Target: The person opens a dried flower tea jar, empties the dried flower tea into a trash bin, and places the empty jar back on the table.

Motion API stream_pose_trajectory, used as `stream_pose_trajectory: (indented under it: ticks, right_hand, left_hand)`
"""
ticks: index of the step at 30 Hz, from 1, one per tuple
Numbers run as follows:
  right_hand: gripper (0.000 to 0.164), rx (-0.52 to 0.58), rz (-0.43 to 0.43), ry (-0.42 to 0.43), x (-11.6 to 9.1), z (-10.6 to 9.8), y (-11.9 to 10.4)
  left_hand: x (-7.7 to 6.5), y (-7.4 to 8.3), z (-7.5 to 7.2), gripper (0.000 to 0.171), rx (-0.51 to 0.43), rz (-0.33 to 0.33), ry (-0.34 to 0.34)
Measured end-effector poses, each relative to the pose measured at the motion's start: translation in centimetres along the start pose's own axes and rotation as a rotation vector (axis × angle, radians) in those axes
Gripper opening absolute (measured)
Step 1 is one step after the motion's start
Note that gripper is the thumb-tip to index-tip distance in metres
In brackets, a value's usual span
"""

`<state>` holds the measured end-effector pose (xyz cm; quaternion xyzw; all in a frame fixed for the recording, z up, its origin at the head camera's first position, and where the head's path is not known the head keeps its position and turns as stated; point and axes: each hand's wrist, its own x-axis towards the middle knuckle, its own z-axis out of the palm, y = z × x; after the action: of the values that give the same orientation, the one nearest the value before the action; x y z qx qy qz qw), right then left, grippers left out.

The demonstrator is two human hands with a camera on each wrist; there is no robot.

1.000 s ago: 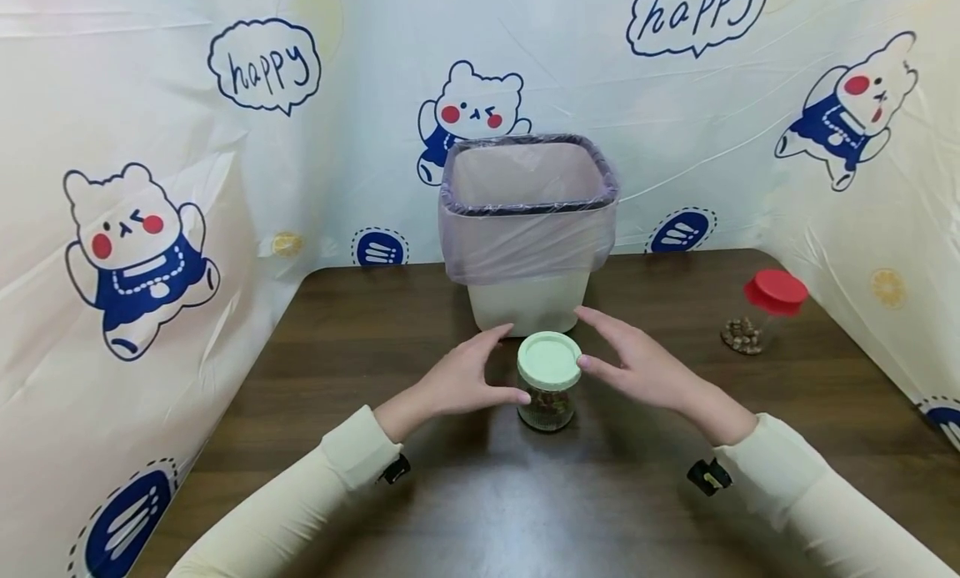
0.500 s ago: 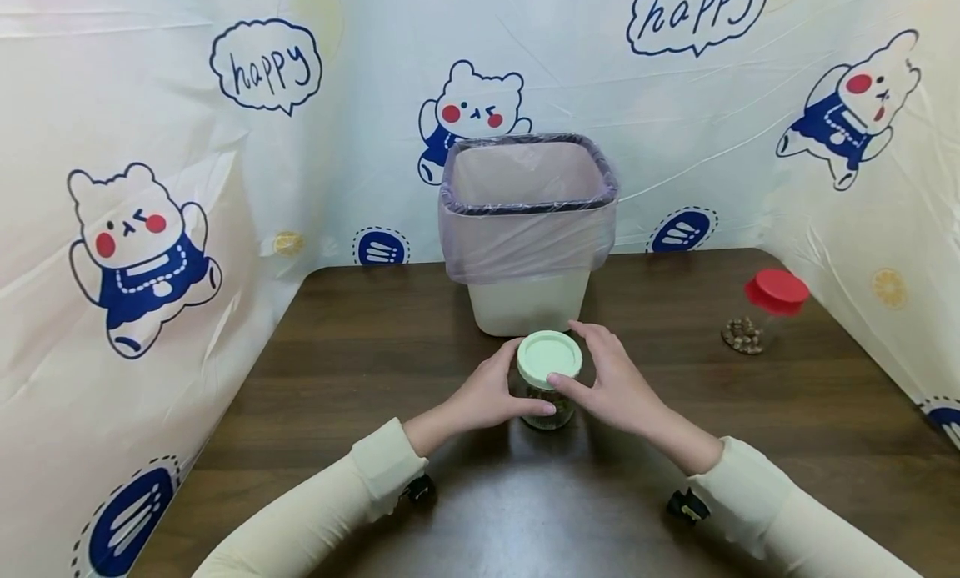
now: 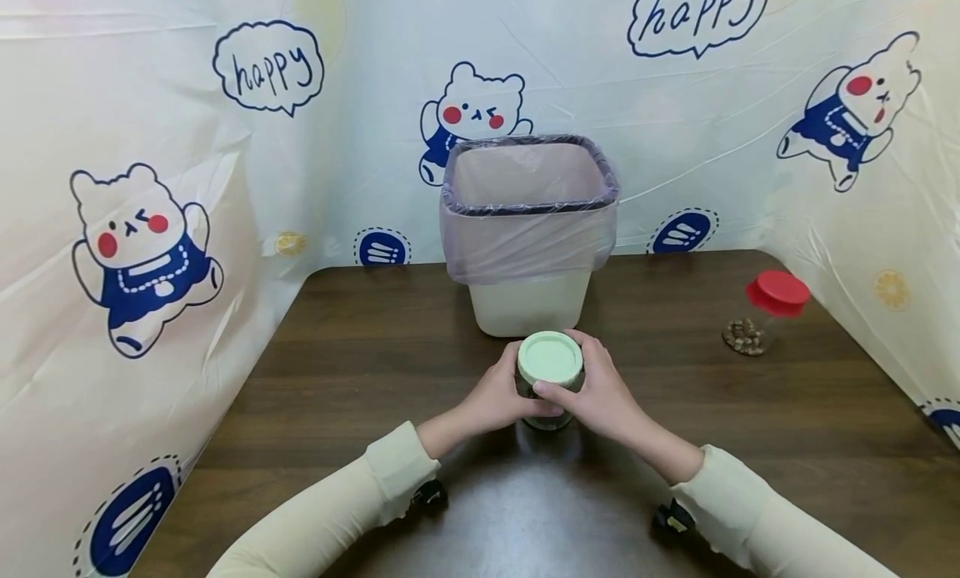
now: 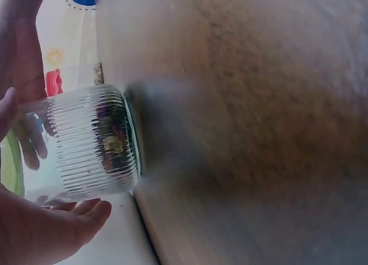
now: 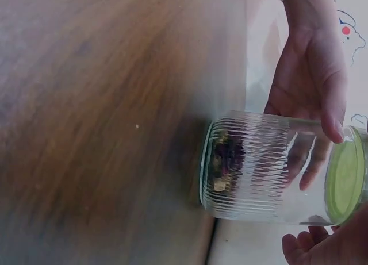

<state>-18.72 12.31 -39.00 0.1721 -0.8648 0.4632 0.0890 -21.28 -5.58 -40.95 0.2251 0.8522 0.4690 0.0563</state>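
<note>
A ribbed glass jar [image 4: 86, 141] with dark mixed bits at its bottom stands upright on the table under a pale green lid [image 3: 551, 358]. My left hand [image 3: 498, 399] grips the jar from the left, its thumb across the near side just below the lid. From the right, my right hand [image 3: 603, 394] curls round the lid, its thumb at the near edge and its fingers at the far side. The left fingers show through the clear glass in the right wrist view, where the jar's ribbed lower half is uncovered.
Behind the jar stands a cream bin [image 3: 528, 307] lined with a translucent purple bag [image 3: 525, 244]. At the right lies a clear jar with a red lid [image 3: 778, 293], small brown pieces [image 3: 744, 337] gathered at its base. A printed curtain [image 3: 360, 128] surrounds the wooden table [image 3: 360, 353].
Both hands have closed in on the jar from either side, going from spread fingers to a grip round it. The jar has stayed in place.
</note>
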Motion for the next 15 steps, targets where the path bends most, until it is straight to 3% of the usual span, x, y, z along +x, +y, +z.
stream_pose_trajectory:
  ticks: [15]
  right_hand:
    - [0.089,0.070,0.098,0.102,-0.1,1.4,-0.6]
  left_hand:
    - [0.3,-0.3,0.5,0.092,0.019,0.040,0.022]
